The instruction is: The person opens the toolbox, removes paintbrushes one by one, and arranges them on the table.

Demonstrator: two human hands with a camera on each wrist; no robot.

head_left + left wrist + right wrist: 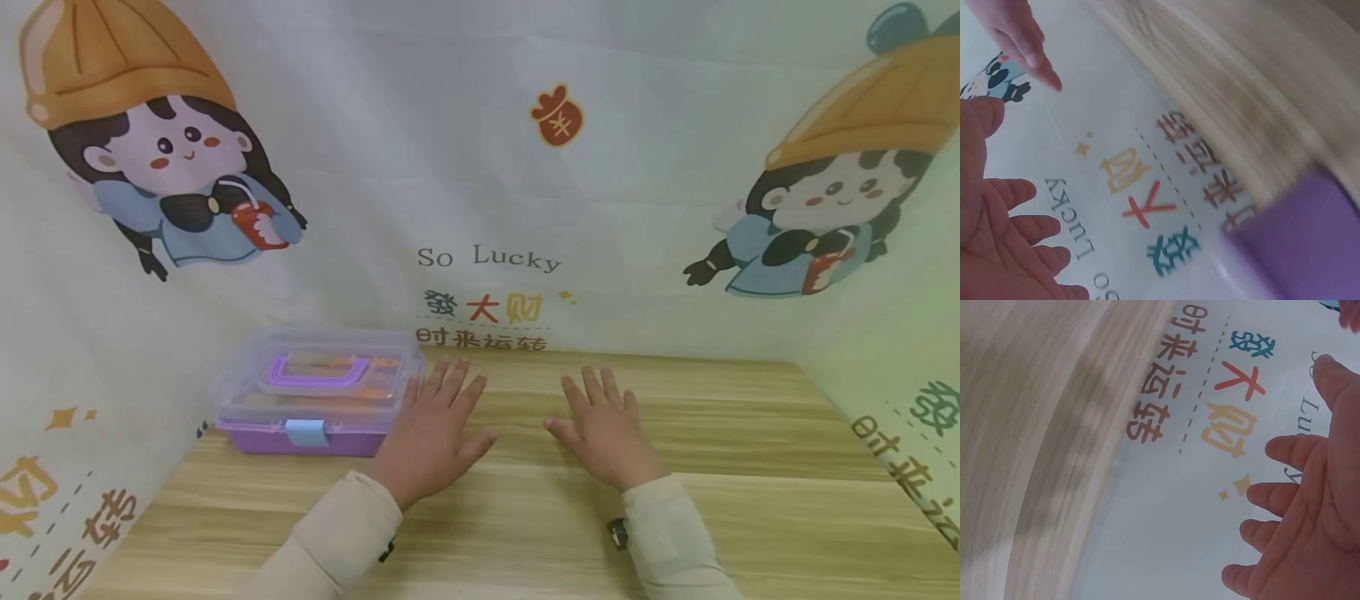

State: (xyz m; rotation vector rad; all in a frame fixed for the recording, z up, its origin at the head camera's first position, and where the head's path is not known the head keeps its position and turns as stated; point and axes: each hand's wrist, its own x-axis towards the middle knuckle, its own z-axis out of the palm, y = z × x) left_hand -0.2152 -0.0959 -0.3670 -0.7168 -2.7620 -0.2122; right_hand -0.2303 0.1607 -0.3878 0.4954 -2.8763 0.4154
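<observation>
A plastic box (pixel 311 392) with a purple base, a clear lid, a purple lid handle and a pale blue latch (pixel 307 432) stands at the left of the table. Orange and tan items show faintly through its lid, which is down. My left hand (pixel 431 442) is held with fingers spread, overlapping the box's right end in the head view. Its palm (pixel 1004 256) holds nothing in the left wrist view, where the purple base (pixel 1304 237) shows at lower right. To the right, my right hand (pixel 611 433) spreads its fingers over the wood, its palm (pixel 1310 531) bare too.
A wood-grain table (pixel 525 533) runs back to a white printed cloth (pixel 420 167) that encloses it behind and on both sides. Cartoon figures and lettering decorate the cloth. Pale sleeves (pixel 330 533) cover both forearms, and a dark strap piece (pixel 618 533) shows by the right wrist.
</observation>
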